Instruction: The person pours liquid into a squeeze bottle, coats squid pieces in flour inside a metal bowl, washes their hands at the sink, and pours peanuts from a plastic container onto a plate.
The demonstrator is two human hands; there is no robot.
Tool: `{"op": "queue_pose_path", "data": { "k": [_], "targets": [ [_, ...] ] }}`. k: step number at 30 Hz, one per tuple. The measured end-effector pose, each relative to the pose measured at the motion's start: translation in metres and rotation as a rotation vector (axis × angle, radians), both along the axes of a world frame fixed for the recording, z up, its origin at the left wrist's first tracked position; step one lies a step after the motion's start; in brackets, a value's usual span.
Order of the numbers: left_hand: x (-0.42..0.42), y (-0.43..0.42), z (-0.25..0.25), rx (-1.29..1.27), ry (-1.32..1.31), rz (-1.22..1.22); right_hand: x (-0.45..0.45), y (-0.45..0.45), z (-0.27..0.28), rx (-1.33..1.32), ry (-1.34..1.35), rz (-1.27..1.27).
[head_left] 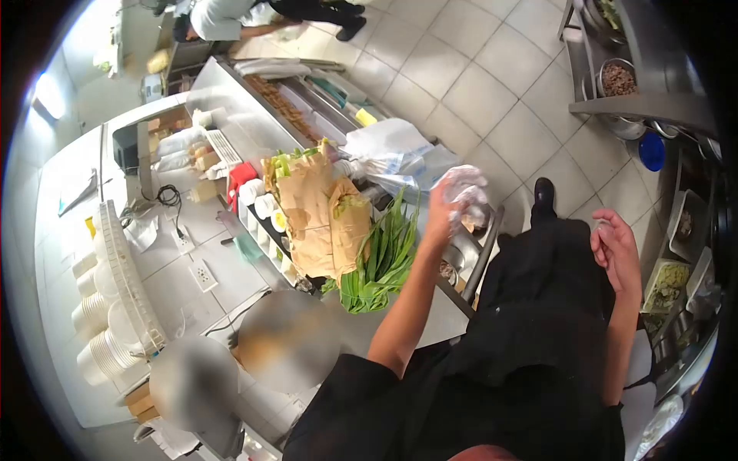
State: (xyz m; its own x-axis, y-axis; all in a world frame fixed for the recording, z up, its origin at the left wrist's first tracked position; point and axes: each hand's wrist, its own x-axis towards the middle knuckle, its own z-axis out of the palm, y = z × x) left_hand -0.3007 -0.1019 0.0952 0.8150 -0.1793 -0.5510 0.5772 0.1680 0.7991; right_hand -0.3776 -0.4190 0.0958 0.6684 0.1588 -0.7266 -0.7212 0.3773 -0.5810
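My left hand (443,213) is wrapped round a crumpled white cloth (466,189), beside the counter's edge. Close to it lies a clear and blue plastic bag (400,150). Long green leaves (384,257) hang from brown paper bundles (311,219) on the counter, left of my left forearm. My right hand (615,250) hangs in the air at my right side, with its fingers partly curled and apart and nothing seen in them.
A steel shelf (638,105) at the upper right holds a bowl of brown food (618,79). Trays of food stand at the right edge. Another person (219,19) bends over at the top left. Stacked white containers (108,349) stand at the left. Floor tiles (492,84) lie between.
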Motion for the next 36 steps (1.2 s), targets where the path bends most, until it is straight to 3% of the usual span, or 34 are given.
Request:
{"op": "queue_pose_path", "data": {
  "k": [3, 6, 11, 12, 14, 16, 17, 18, 21, 22, 25, 27, 29, 31, 33, 34, 35, 36],
  "targets": [
    [-0.005, 0.030, 0.006, 0.143, 0.047, 0.139, 0.041, 0.021, -0.029, 0.131, 0.090, -0.066],
    [-0.010, 0.055, 0.004, 0.199, 0.106, 0.314, 0.107, 0.046, -0.057, 0.186, 0.177, 0.041],
    [0.045, 0.071, 0.003, 0.130, 0.241, 0.541, 0.263, 0.096, -0.022, 0.169, 0.063, 0.280],
    [0.065, 0.078, -0.004, 0.111, 0.209, 0.508, 0.293, 0.102, -0.012, 0.363, 0.027, 0.264],
    [0.130, 0.086, -0.008, 0.099, 0.259, 0.518, 0.347, 0.117, -0.013, 0.705, 0.024, 0.175],
    [0.207, 0.105, -0.046, -0.028, 0.167, 0.463, 0.403, 0.157, -0.032, 0.821, 0.238, -0.020],
    [0.250, 0.115, -0.064, -0.094, 0.172, 0.394, 0.432, 0.175, -0.030, 0.851, 0.333, -0.008],
    [0.298, 0.116, -0.065, -0.044, 0.083, 0.347, 0.455, 0.189, -0.028, 1.005, 0.250, 0.079],
    [0.431, 0.123, -0.035, 0.162, -0.080, 0.149, 0.519, 0.196, 0.000, 1.273, 0.170, 0.141],
    [0.466, 0.122, -0.017, 0.119, -0.077, 0.151, 0.541, 0.194, 0.013, 1.361, 0.129, 0.133],
    [0.538, 0.131, 0.000, 0.128, -0.031, 0.136, 0.603, 0.189, 0.019, 1.263, 0.222, -0.064],
    [0.577, 0.142, -0.026, 0.163, 0.003, 0.127, 0.647, 0.187, -0.011, 1.197, 0.269, -0.099],
    [0.590, 0.162, -0.066, 0.381, 0.116, 0.127, 0.716, 0.199, -0.010, 1.256, 0.287, -0.022],
    [0.558, 0.194, -0.146, 0.360, 0.141, 0.347, 0.797, 0.213, 0.004, 1.304, 0.201, 0.145],
    [0.528, 0.201, -0.157, 0.353, 0.543, 0.431, 0.874, 0.221, 0.009, 1.430, 0.075, 0.231],
    [0.438, 0.233, -0.265, 1.030, 0.249, 0.020, 0.909, 0.227, 0.018, 1.367, 0.074, 0.188],
    [0.386, 0.234, -0.299, 1.017, 0.178, -0.138, 0.948, 0.236, 0.031, 1.299, 0.064, 0.160],
    [0.384, 0.209, -0.272, 1.063, 0.235, -0.178, 0.985, 0.249, 0.036, 1.244, 0.034, 0.198]
  ]
}}
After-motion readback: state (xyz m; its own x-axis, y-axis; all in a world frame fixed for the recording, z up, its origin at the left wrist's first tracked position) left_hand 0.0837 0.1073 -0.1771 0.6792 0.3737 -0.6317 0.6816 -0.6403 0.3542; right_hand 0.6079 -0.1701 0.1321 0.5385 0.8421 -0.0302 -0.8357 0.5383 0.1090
